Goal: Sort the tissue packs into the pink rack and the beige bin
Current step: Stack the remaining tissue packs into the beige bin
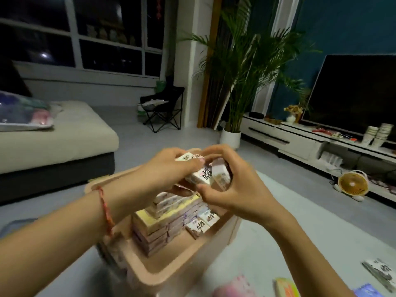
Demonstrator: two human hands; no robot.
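Two hands meet over the beige bin; the left hand and the right hand both curl round a handful of small tissue packs, fingers over the top and thumbs below, so the bundle is squeezed between them, raised above the bin's contents; how many packs it holds I cannot tell, as the hands hide part of it. Inside the bin the stacked packs already stand in neat layers, with a few white ones lying lower at the right side; the bin looks largely filled. I judge the step to be squaring up this bundle before setting it on the stack. The next move calls for lowering it flat onto the top layer, edges in line with the packs beneath, and letting go with both hands together so nothing slides off. Several loose packs lie on the pale surface at the lower right, well apart from the bin, not yet sorted; a blurred pink shape at the bottom edge may be the rack or a pack; I cannot say.
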